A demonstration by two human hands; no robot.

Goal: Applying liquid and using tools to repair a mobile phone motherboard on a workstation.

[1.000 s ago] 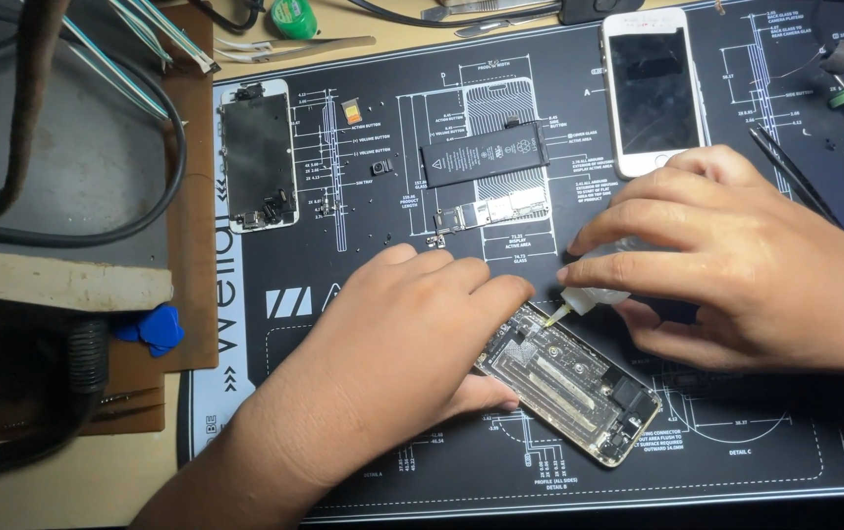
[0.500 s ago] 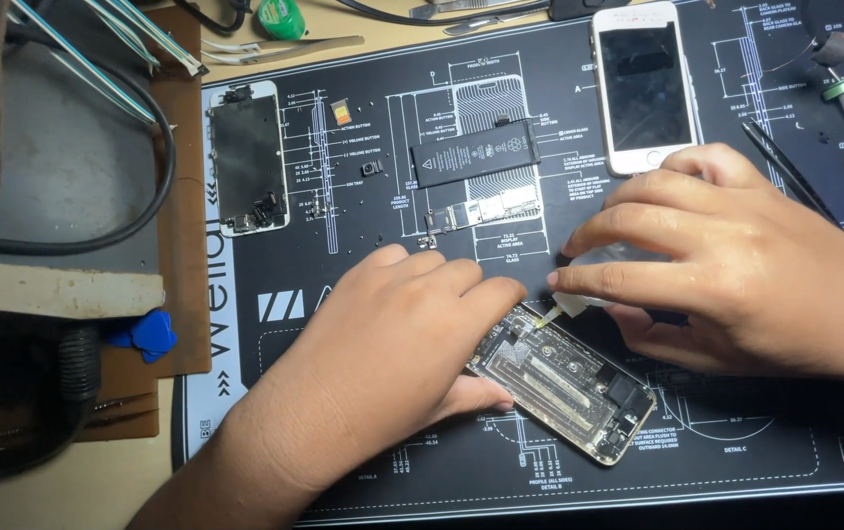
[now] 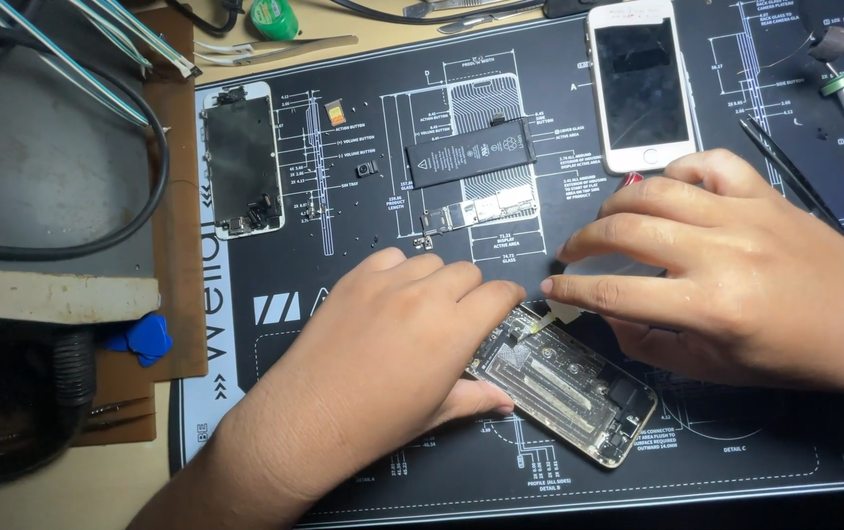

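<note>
While hands (image 3: 392, 363) unmoved, camera nearer.

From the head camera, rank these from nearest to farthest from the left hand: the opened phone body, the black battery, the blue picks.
1. Opened gold-edged phone body: under the left hand, touching its fingertips.
2. Black rectangular battery: above the hand, mid-mat.
3. Blue plastic triangular picks: far left, off the mat, on the brown board.
</note>
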